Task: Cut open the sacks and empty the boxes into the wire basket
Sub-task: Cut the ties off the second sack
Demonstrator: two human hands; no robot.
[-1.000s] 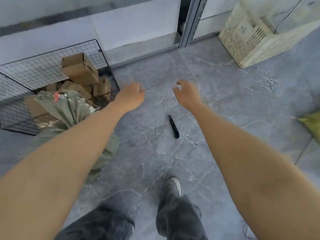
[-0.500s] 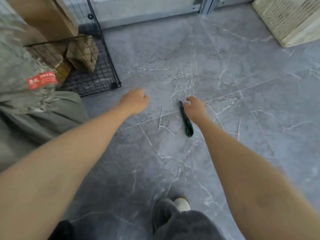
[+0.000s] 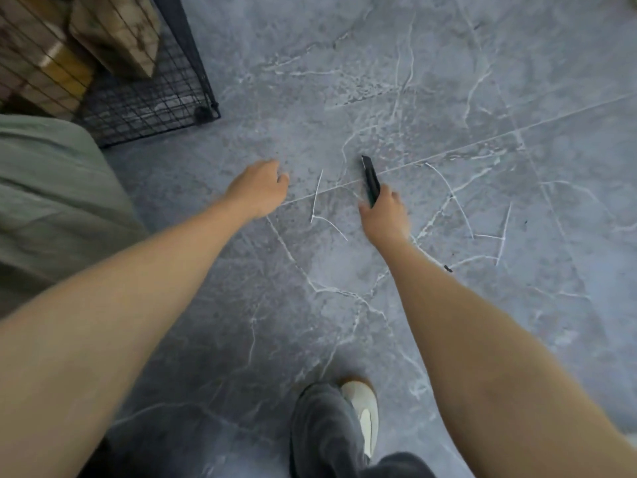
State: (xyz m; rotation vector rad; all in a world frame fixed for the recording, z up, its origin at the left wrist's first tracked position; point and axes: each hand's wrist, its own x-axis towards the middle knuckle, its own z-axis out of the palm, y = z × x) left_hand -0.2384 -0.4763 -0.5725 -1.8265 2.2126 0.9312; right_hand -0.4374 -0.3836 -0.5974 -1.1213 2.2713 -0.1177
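0.5 s ago the right grip (image 3: 384,215) only touched the black cutter (image 3: 371,179) lying on the floor (image 3: 482,98). Now its fingers are curled round the near end of the handle, the far end points forward and away from the person, and the camera has dropped closer to the tiles. Whether the cutter has left the floor yet I cannot tell. The left grip (image 3: 260,188) holds nothing; its fingers are loosely curled and it hovers near the floor, well to the left of the cutter. Between the 2 grips lie thin white strands (image 3: 317,198) (cut ties or sack threads, by the look of them), with more off to the right. Further out on the left a grey-green sack (image 3: 51,201) slumps just beside the wire basket (image 3: 144,108), whose corner shows at the top left with at least 2 cardboard boxes (image 3: 113,32) already inside. So some emptying looks done and the task is partway, I judge, though whether this sack is spent or uncut is not visible. What seems left is to take the cutter to a sack, slit it and tip its boxes into the basket.
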